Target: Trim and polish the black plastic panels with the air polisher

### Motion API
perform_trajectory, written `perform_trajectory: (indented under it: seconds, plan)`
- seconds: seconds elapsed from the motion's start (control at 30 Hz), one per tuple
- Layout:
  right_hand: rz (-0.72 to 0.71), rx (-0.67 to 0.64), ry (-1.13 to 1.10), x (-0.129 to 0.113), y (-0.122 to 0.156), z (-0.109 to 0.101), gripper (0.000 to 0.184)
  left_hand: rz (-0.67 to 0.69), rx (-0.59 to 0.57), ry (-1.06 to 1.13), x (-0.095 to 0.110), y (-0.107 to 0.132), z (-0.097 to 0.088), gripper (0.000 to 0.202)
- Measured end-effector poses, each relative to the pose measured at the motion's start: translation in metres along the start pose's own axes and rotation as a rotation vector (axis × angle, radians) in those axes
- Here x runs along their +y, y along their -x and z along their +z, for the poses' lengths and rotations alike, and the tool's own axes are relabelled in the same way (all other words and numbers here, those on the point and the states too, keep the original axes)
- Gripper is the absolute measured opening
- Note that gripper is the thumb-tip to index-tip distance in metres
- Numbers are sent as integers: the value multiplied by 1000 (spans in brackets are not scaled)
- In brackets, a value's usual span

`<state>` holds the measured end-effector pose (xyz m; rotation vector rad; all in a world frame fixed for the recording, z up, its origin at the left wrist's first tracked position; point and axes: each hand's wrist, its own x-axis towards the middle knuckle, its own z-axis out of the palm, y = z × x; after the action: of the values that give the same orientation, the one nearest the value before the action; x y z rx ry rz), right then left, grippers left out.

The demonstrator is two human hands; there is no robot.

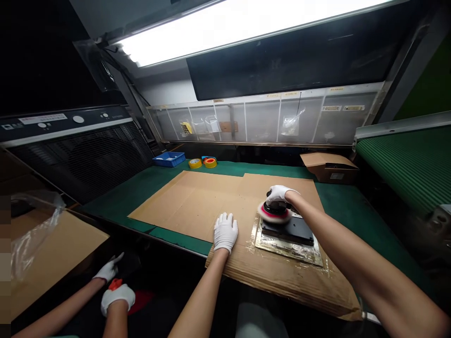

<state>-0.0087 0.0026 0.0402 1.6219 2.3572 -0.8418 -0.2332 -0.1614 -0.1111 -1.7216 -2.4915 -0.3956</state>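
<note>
My right hand (278, 193), in a white glove, is wrapped round the top of a handheld polisher (275, 213) with a round, pale and pink pad. That pad rests over the far left part of a flat black panel (294, 229). Beneath the panel is a worn, taped mount (289, 253), fixed on a stack of cardboard (268, 277). My left hand (225, 232), also gloved, lies flat with fingers stretched on the cardboard, left of the mount, and holds nothing.
A co-worker's gloved hands (118, 298) are at lower left, one on an orange-handled tool. At the back stand a blue tray (169, 158), yellow tape rolls (210, 163) and an open cardboard box (331, 168). A green ribbed conveyor (405, 159) runs along the right.
</note>
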Motion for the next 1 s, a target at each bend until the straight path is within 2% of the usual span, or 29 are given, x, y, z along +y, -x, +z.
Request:
perform_trajectory:
  seconds: [0.2,0.3,0.4,0.5,0.57,0.67,0.73,0.9,1.0]
  plan:
    - [13,0,-1,-3,0,4,49,6,11,-2,-1,1,3,46]
    - [-112,34,19,-5,7,17,54,7,30,-9,-1,0,6,44]
    - [-219,148,56,-12,15,31,52,19,42,-18,0,1,5,42]
    - [-135,203,104,-16,20,35,55,21,33,-12,1,2,3,42]
    - [-94,174,116,-14,24,34,58,11,14,-7,2,3,1,42]
    - [-178,120,95,-9,33,36,52,5,5,-9,3,3,-1,42]
    - [-228,143,93,-9,37,39,47,9,11,-10,2,4,-1,42]
    - [-139,270,180,-14,32,39,50,16,-3,-7,1,3,1,44]
    - [-205,195,139,-8,31,37,46,15,10,-9,0,2,1,44]
